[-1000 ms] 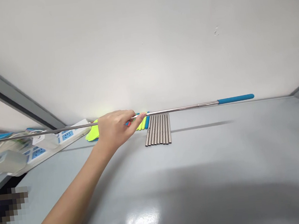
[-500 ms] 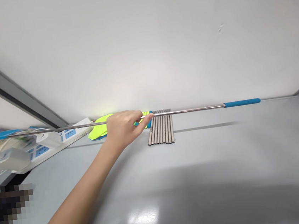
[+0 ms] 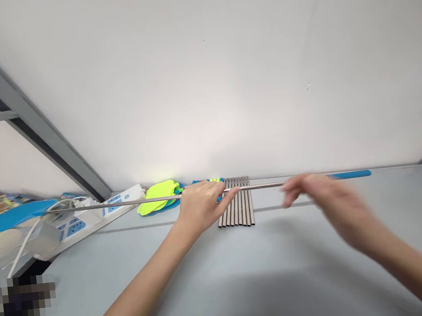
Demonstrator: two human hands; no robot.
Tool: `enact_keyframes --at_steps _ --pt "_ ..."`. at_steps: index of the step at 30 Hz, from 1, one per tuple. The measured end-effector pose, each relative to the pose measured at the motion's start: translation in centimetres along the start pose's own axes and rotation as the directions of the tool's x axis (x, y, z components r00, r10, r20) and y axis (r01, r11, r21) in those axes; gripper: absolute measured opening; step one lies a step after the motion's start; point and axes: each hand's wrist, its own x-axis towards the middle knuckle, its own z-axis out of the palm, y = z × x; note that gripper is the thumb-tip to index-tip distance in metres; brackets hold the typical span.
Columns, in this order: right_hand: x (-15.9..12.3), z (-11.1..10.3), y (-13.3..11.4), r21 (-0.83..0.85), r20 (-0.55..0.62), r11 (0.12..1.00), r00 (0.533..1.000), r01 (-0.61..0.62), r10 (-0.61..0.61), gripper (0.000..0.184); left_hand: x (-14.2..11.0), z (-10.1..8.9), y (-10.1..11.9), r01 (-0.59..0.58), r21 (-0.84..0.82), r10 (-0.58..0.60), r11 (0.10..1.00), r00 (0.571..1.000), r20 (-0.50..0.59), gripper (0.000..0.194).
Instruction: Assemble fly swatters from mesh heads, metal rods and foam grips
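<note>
My left hand [image 3: 203,205] is closed round a long thin metal rod [image 3: 263,186] that it holds level above the grey table [image 3: 194,285]. The rod runs from the power strips on the left to a blue grip end [image 3: 350,175] on the right. My right hand [image 3: 322,194] is near the rod, between my left hand and the blue grip; it is smeared by motion, so its fingers are unclear. Below the rod lies a row of several short metal tubes [image 3: 238,208] side by side on the table.
Yellow-green and blue flat pieces [image 3: 161,203] lie by the wall behind my left hand. White power strips with blue sockets [image 3: 89,216] and a white adapter with a cord [image 3: 47,235] sit at the left. A white wall closes the back.
My right hand has come into view and moved up towards the rod. The view has tilted upward, so the table items sit lower. My left hand keeps its hold on the rod.
</note>
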Motion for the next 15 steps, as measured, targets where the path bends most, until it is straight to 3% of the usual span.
enact_keyframes --at_steps 2,5,8,11,15 --pt "0.3 1.5 1.1 0.024 0.11 0.997 0.991 -0.079 0.076 0.029 0.1 -0.1 0.5 0.001 -0.001 -0.001 1.0 1.0 -0.01 0.039" --pt "1.2 3.1 2.4 0.255 0.256 0.936 0.95 -0.244 0.178 0.037 0.2 -0.2 1.5 -0.027 -0.034 0.026 0.999 0.999 -0.025 0.036" --pt "1.9 3.5 2.6 0.462 0.293 0.851 0.949 -0.249 0.118 0.035 0.2 -0.2 2.9 -0.092 -0.079 0.09 0.993 0.996 -0.026 0.034" --pt "2.1 3.3 2.3 0.457 0.313 0.852 0.943 -0.253 0.112 0.033 0.1 -0.1 4.1 -0.115 -0.116 0.114 0.987 0.993 -0.013 0.034" --pt "1.9 2.1 3.0 0.452 0.281 0.833 0.938 -0.317 0.204 0.032 -0.3 -0.1 4.1 -0.13 -0.113 0.135 0.985 0.99 0.033 0.03"
